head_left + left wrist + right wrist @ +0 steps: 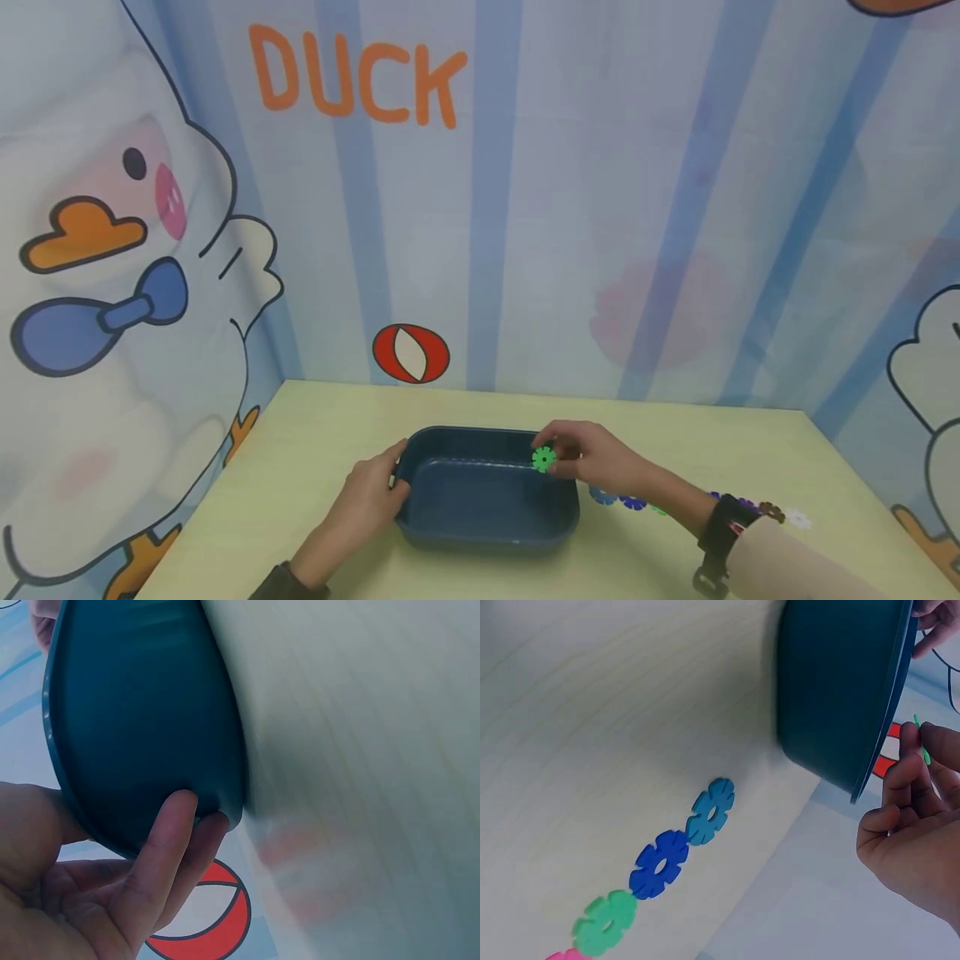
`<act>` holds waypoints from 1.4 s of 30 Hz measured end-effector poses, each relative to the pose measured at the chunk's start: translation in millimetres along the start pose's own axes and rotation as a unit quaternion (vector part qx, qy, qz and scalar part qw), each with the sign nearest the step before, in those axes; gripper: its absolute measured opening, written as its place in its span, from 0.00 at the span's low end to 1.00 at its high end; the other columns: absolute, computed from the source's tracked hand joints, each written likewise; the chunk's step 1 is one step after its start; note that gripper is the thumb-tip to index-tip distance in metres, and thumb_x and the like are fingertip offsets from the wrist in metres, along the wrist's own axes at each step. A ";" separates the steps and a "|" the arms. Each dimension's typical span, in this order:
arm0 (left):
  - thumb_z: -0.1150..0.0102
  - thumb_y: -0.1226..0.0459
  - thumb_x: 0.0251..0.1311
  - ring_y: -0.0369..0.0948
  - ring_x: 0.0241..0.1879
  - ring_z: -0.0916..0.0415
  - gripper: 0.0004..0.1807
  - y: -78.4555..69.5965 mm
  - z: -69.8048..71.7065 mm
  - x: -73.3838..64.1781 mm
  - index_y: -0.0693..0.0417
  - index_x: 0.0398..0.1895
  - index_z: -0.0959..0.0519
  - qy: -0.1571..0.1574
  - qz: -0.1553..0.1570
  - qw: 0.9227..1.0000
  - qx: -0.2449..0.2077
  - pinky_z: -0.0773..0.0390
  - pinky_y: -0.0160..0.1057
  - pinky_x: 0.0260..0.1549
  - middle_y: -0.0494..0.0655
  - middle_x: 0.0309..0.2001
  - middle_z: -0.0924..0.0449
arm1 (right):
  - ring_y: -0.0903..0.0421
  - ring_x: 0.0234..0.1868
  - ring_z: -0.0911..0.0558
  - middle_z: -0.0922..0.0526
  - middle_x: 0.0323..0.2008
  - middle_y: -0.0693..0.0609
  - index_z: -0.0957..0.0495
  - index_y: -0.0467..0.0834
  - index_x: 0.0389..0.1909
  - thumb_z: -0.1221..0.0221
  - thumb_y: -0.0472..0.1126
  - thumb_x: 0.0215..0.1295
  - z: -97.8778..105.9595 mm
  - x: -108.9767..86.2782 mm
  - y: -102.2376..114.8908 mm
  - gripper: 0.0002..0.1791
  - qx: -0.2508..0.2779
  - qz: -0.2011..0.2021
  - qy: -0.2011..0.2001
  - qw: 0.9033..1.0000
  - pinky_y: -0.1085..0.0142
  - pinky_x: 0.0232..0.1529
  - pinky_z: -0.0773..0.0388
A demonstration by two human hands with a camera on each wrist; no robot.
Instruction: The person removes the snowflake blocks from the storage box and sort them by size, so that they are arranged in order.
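Observation:
A dark blue rectangular tray (480,504) stands on the table. My left hand (369,493) grips its left end, the thumb over the rim and the fingers against the outer wall (150,720). Over the tray's far right corner, my right hand (603,460) pinches a green notched plastic disc (538,457) between thumb and fingertips. From the right wrist, that disc (927,756) appears edge-on, a thin green sliver beside the tray's rim.
Right of the tray, a row of notched discs lies on the pale wooden table (330,417): light blue (724,793), dark blue (676,844), green (620,904), pink (568,955), with brown (771,512) and white (798,518) farther right. A printed duck curtain (420,208) hangs behind.

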State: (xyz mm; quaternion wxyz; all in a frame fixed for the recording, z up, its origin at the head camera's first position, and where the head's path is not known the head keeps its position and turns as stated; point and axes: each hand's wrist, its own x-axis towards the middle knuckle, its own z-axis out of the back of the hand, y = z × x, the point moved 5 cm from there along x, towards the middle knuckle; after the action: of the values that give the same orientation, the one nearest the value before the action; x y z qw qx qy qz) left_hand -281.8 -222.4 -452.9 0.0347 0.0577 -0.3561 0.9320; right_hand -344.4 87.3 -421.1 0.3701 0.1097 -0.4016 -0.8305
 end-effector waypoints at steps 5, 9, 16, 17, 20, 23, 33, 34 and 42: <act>0.43 0.76 0.61 0.36 0.18 0.35 0.35 -1.3 0.4 -0.6 0.71 0.74 0.31 0.002 -0.002 1.000 0.003 0.34 0.30 0.14 0.68 0.55 0.15 | 0.62 0.28 0.25 0.19 0.31 0.52 0.19 0.38 0.59 0.35 0.32 0.72 8.4 -10.1 -7.6 0.16 -0.006 -0.012 -0.016 1.000 0.68 0.30 0.23; 0.43 0.76 0.61 0.36 0.17 0.35 0.35 -1.9 0.7 -0.5 0.72 0.74 0.31 0.002 -0.003 1.000 0.005 0.34 0.30 0.14 0.68 0.55 0.15 | 0.59 0.28 0.23 0.19 0.30 0.50 0.19 0.37 0.59 0.35 0.32 0.71 16.8 -20.0 -11.4 0.17 -0.001 -0.018 -0.029 0.999 0.68 0.31 0.21; 0.43 0.76 0.62 0.35 0.15 0.36 0.35 -0.1 -0.4 0.2 0.71 0.75 0.32 0.001 0.000 1.000 0.003 0.35 0.30 0.12 0.68 0.55 0.15 | 0.62 0.29 0.24 0.20 0.31 0.50 0.20 0.36 0.60 0.36 0.32 0.71 29.8 -37.4 -17.3 0.18 0.011 -0.024 -0.050 0.998 0.69 0.32 0.21; 0.43 0.76 0.62 0.35 0.15 0.37 0.35 0.2 -0.4 0.1 0.71 0.75 0.32 0.001 -0.001 1.000 0.004 0.35 0.30 0.12 0.68 0.55 0.15 | 0.62 0.28 0.25 0.20 0.31 0.50 0.20 0.36 0.60 0.36 0.31 0.71 31.0 -39.6 -18.8 0.18 0.011 -0.023 -0.054 0.998 0.69 0.31 0.22; 0.43 0.76 0.61 0.35 0.15 0.37 0.34 0.3 1.1 -0.8 0.72 0.75 0.32 -0.002 -0.001 1.000 0.006 0.35 0.30 0.13 0.67 0.54 0.15 | 0.63 0.27 0.26 0.20 0.31 0.49 0.20 0.37 0.59 0.37 0.31 0.71 33.8 -45.9 -23.6 0.17 0.012 -0.021 -0.060 0.998 0.69 0.29 0.23; 0.43 0.76 0.61 0.35 0.15 0.37 0.34 0.0 3.1 -1.9 0.72 0.74 0.32 -0.004 -0.002 1.000 0.009 0.35 0.30 0.13 0.67 0.53 0.14 | 0.62 0.26 0.27 0.20 0.31 0.49 0.20 0.38 0.60 0.37 0.32 0.72 37.4 -51.7 -28.8 0.17 0.011 -0.025 -0.064 0.998 0.68 0.29 0.24; 0.43 0.77 0.61 0.35 0.16 0.37 0.34 -0.8 1.4 -1.7 0.73 0.74 0.32 -0.003 -0.004 1.000 0.015 0.35 0.29 0.13 0.59 0.43 0.14 | 0.62 0.28 0.26 0.21 0.31 0.49 0.21 0.35 0.61 0.37 0.32 0.73 52.3 -76.2 -43.0 0.18 0.024 -0.056 -0.085 0.995 0.69 0.32 0.22; 0.43 0.77 0.61 0.35 0.16 0.36 0.34 -0.6 0.7 -1.4 0.73 0.74 0.32 -0.002 -0.004 1.000 0.015 0.35 0.30 0.13 0.59 0.44 0.14 | 0.62 0.28 0.26 0.21 0.31 0.49 0.22 0.35 0.62 0.37 0.32 0.73 53.6 -79.3 -45.1 0.19 0.025 -0.061 -0.087 0.994 0.69 0.33 0.21; 0.44 0.76 0.62 0.35 0.15 0.39 0.34 -1.5 -1.6 0.1 0.72 0.75 0.32 0.000 -0.004 1.000 0.014 0.35 0.29 0.12 0.57 0.40 0.14 | 0.58 0.25 0.27 0.22 0.31 0.48 0.26 0.30 0.61 0.37 0.31 0.72 62.7 -107.1 -66.7 0.20 0.048 -0.095 -0.110 0.988 0.66 0.28 0.21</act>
State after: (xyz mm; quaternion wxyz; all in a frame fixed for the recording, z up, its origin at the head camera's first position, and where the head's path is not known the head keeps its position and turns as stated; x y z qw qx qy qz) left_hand -281.8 -220.2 -453.0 0.0375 0.0594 -0.3431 0.9367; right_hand -334.4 226.2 -442.4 0.2372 0.0730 -0.4672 -0.8486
